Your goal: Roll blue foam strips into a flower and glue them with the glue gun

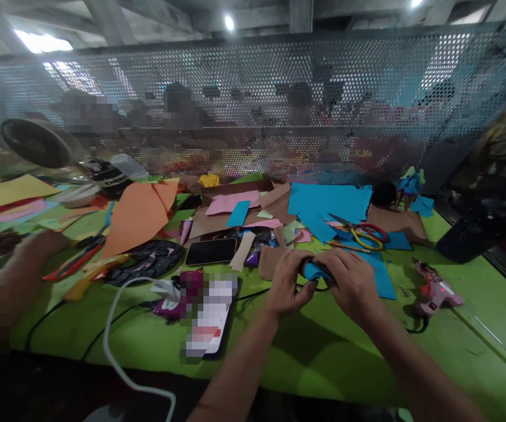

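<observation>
A curved blue piece [317, 271] is being held over the green table [323, 357] between the left hand [290, 282] and right hand [350, 284], fingers being curled closely about its ends. A blue sheet [330, 200] beyond is being partly covered by yellow-handled scissors [357, 234]. A pink glue gun [438, 294] is being supported at right.

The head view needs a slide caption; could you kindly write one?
Left hand and right hand hold a curved blue piece over a green table, a pink glue gun to the right.
</observation>
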A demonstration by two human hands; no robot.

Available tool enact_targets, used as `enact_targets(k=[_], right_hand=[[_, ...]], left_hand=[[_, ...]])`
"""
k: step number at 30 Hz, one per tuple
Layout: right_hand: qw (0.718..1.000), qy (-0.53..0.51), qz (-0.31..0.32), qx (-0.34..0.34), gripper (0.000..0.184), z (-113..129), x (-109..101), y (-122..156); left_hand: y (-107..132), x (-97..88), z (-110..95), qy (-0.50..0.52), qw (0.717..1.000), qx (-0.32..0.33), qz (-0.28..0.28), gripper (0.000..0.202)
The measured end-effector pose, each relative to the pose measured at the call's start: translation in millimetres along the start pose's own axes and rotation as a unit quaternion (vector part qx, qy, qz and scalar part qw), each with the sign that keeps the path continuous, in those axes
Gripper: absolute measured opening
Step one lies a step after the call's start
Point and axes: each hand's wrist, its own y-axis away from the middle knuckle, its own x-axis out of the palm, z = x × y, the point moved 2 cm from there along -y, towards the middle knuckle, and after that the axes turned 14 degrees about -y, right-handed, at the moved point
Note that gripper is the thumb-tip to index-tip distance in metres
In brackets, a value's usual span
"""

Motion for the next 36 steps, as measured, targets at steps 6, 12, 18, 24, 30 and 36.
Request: enact_targets(k=[6,12,18,24,30,36], right_hand=[[1.000,0.017,-0.001,0.021,0.016,-1,-1,-1],[1.000,0.014,-0.010,0.012,0.012,0,-3,-2],[0.999,-0.025,-0.003,0.028,0.011,-2,-2,-3],[0.997,-0.063,-0.028,0.043,0.009,-7,2,0],[0.999,-0.016,-0.011,0.033,0.014,-9,2,1],[0.997,-0.016,0.010,0.075,0.024,-16,5,3]], left_hand=[[0,-0.1,1,-0.017,1.000,0.016,0.003,0.033],[2,1.8,4,-0.017,0.999,0.039,-0.003,0.035],[1,1.0,4,-0.017,0.999,0.028,-0.003,0.033],[1,1.6,5,-0.025,0.999,0.015,0.012,0.031],[2,4.8,6,-0.037,0.999,0.008,0.027,0.033],[2,6.5,9,0.018,0.996,-0.062,0.062,0.035]])
